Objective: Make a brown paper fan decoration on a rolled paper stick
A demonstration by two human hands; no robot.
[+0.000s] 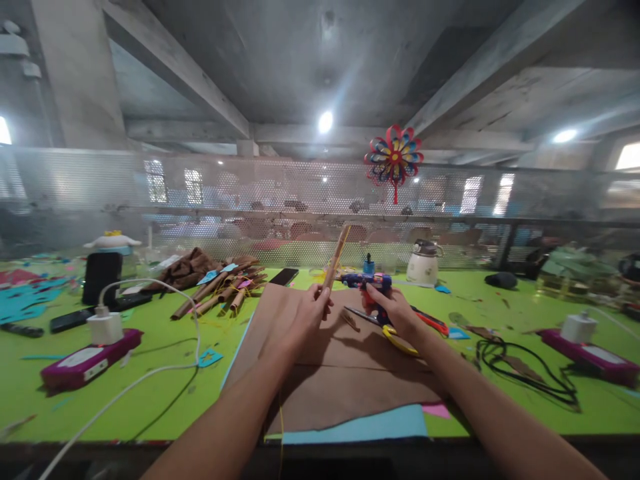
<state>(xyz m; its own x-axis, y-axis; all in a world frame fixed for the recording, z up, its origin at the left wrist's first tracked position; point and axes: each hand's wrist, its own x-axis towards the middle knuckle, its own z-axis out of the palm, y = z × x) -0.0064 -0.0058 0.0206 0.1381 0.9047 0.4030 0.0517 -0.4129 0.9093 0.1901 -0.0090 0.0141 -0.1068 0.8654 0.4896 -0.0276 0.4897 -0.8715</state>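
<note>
My left hand is closed round the lower end of a rolled brown paper tube, which tilts upward with a yellow string along it. In my right hand is a dark blue glue gun; its nozzle points left, close to the tube. Whether nozzle and tube touch, I cannot tell. Beneath my hands lies a brown paper sheet over light blue paper. Scissors with yellow handles rest on the brown sheet by my right wrist. A small brown scrap lies near the blades.
A pile of brown paper tubes with yellow string lies left. Power strips with plugged-in chargers flank the work, and a white cable crosses the left side. Coiled black cable is at right. A white jug stands behind, before a perforated metal screen.
</note>
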